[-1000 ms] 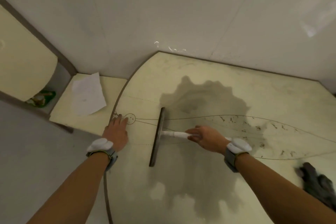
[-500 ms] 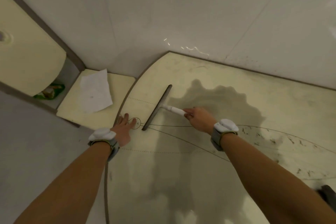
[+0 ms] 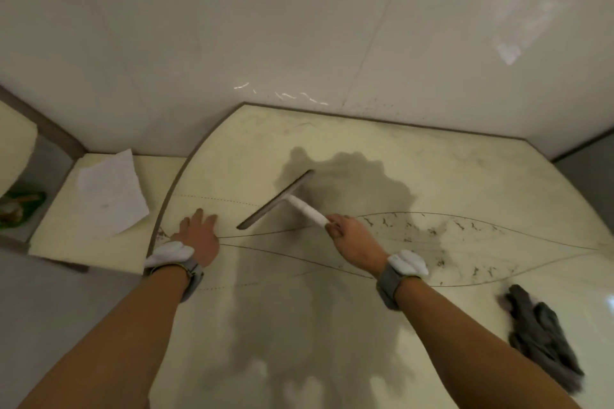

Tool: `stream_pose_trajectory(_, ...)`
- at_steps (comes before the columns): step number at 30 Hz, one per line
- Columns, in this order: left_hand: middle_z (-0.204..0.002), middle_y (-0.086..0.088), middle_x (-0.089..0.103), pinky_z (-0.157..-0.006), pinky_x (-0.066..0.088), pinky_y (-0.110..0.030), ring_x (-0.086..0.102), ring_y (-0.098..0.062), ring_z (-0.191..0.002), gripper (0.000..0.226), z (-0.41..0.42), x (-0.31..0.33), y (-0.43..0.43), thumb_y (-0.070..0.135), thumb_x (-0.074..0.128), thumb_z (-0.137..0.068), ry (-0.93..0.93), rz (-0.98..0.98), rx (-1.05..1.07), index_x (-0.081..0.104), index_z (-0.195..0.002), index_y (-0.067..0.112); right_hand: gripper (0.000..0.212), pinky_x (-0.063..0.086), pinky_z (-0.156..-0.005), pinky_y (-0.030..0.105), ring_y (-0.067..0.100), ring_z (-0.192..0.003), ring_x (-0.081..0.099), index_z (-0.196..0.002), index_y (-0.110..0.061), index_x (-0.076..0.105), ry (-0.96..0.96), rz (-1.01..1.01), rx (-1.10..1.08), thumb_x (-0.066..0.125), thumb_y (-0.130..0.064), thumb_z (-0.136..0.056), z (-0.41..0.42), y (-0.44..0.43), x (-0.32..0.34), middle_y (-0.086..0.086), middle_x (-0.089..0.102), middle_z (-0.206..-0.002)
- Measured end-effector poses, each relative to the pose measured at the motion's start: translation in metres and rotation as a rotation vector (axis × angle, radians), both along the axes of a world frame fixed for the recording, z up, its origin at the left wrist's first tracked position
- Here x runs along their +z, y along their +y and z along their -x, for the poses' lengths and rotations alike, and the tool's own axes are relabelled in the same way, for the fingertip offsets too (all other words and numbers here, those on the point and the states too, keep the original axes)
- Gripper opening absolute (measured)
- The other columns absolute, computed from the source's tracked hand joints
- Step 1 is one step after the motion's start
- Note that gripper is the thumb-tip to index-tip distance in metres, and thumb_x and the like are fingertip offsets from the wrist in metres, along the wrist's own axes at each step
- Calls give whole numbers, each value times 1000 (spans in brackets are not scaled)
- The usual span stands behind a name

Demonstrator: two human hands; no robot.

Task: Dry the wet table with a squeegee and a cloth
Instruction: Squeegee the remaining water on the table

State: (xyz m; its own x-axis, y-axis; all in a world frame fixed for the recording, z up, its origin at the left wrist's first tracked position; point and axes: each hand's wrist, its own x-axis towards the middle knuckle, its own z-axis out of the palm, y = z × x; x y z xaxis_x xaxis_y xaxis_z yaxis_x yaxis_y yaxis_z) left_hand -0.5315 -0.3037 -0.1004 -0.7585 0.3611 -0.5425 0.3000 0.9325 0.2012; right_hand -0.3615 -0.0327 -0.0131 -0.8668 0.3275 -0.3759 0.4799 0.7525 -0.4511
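My right hand grips the white handle of a squeegee. Its dark blade lies slanted on the pale round table, its far end inside a dark patch on the tabletop. My left hand rests flat, fingers apart, on the table near its left edge, holding nothing. A crumpled dark grey cloth lies on the table at the near right, apart from both hands.
A white tiled wall borders the table at the back. Left of the table is a low cream shelf with a sheet of white paper. A green object sits further left, in a recess.
The squeegee blade has turned from nearly upright to slanted and moved farther from me, then shifted right. My left hand stayed planted near the table's left edge.
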Motion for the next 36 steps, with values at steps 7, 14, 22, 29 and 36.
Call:
stream_pose_trajectory(7,-161,-3,-6,-107,25,-63,5,-40,-143,60,-2,-10,18,36,25,-99,21,154,-57,-4,-152,36,31,53,-87,56,45,-101,62,-126,0,49,11,191,-224,42,-17,-101,108,35,5,17,57,-105)
stream_pose_trajectory(14,-161,2,-12,-107,22,-67,-3,-37,-146,59,-1,-21,15,35,25,-101,18,141,-40,-4,-152,40,29,57,-79,54,44,-94,66,-119,0,54,-22,126,-303,39,-18,-102,170,40,-27,24,64,-109)
stream_pose_trajectory(22,-160,-2,-7,-108,25,-65,4,-39,-143,57,4,-8,17,37,22,-101,-30,180,-63,-5,-152,38,31,53,-78,46,40,-91,61,-129,-4,46,2,35,-268,38,-19,-103,92,-14,-48,24,62,-110)
stream_pose_trajectory(29,-161,-9,-3,-115,22,-56,8,-38,-145,58,8,7,32,34,25,-103,-88,189,-124,0,-155,27,37,53,-81,42,33,-94,62,-138,-7,42,-36,-32,-235,36,-20,-105,32,-43,-36,19,61,-114)
stream_pose_trajectory(36,-162,-1,-6,-116,19,-53,1,-30,-149,59,15,15,76,28,26,-103,-64,146,-170,-2,-154,30,31,44,-70,34,27,-84,56,-130,-6,48,83,78,-359,38,-21,-105,6,-9,-22,18,59,-112)
